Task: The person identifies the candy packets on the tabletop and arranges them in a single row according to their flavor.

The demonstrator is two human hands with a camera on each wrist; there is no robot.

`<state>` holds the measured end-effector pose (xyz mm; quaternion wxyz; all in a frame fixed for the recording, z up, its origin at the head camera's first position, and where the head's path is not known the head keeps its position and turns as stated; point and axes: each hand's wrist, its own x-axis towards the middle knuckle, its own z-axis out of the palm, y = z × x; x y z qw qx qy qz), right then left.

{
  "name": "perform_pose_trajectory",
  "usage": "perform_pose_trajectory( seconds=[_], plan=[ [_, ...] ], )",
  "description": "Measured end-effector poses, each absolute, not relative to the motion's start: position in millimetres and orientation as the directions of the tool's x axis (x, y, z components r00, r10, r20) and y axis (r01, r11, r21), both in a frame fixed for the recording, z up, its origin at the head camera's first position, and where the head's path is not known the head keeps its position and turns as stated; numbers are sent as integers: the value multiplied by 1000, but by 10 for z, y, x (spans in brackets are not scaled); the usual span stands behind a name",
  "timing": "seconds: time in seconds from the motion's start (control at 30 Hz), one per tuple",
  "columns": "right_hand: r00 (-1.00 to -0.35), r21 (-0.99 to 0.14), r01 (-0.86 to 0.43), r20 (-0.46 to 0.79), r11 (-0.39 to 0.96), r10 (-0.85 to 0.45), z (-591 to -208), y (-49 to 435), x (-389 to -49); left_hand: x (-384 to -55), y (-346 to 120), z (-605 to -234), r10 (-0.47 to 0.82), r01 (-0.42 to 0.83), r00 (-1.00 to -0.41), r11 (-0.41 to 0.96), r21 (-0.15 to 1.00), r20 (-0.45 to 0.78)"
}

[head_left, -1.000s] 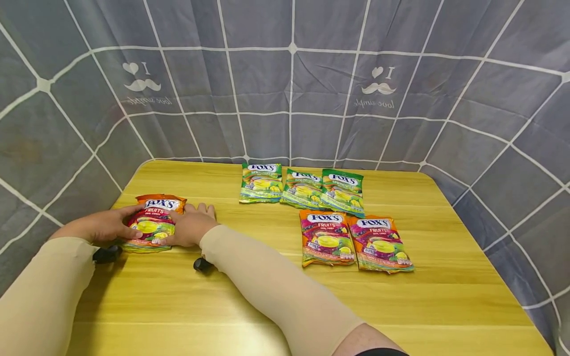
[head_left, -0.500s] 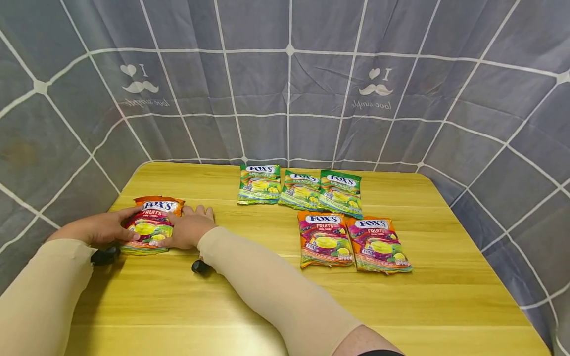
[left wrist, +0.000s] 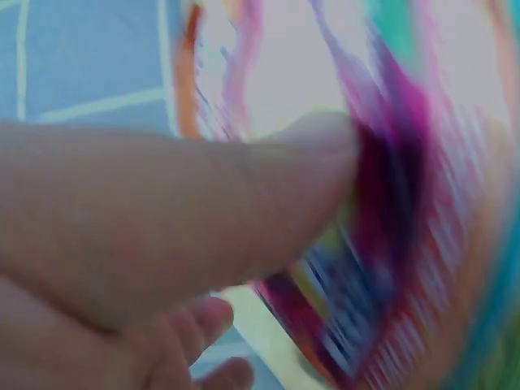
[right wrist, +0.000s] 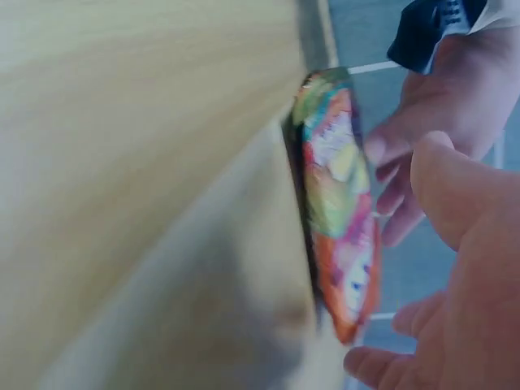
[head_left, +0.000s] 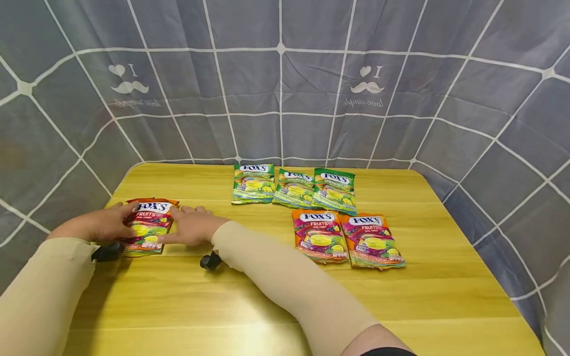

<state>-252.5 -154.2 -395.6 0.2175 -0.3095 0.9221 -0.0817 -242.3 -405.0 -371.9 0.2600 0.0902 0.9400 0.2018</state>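
An orange and purple bag of FOX'S Fruits candy (head_left: 149,230) lies face up at the left of the table. My left hand (head_left: 95,225) is at its left side, thumb and fingertips over the bag's edge; in the left wrist view the thumb (left wrist: 244,195) overlaps the bright wrapper. My right hand (head_left: 193,227) is on the other side, fingers spread and thumb pointing at the bag's lower right edge. The right wrist view shows the bag (right wrist: 341,203) edge-on against the table, with the left hand (right wrist: 455,122) beyond it.
Three green FOX'S Spring Tea bags (head_left: 254,184) lie in a row near the table's back edge. Two more orange Fruits bags (head_left: 319,237) lie side by side in front of them, to the right. A grey checked curtain (head_left: 311,89) hangs around the wooden table (head_left: 249,296).
My right hand has moved a little right, away from the candy bag, whose place on the table looks the same. The left hand stays beside it. The head view has shifted slightly.
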Motion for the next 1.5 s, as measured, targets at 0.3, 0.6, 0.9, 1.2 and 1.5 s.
perform_pose_trajectory(
  seconds=[0.3,0.6,0.9,1.2,1.5],
  plan=[
    [-678,-243,-665,-202,706,-707,-3669,-652,-2522,-2487,-3049,-3494,280,202,-938,921,332,-207],
    [-737,-258,-595,-202,761,-645,-3648,505,-2601,-2449,-2029,-3524,371,293,-920,867,403,-129],
    [-802,-275,-462,-275,843,-530,-3768,1391,-2555,-2392,-1296,-3705,473,378,-869,825,420,-148],
    [-819,-228,-416,-327,880,-472,-3812,1889,-2424,-2340,-787,-3900,530,435,-820,823,366,-217],
    [-824,-207,-399,-346,894,-448,-3867,2101,-2338,-2325,-506,-4066,548,464,-791,827,317,-272]
  ],
)
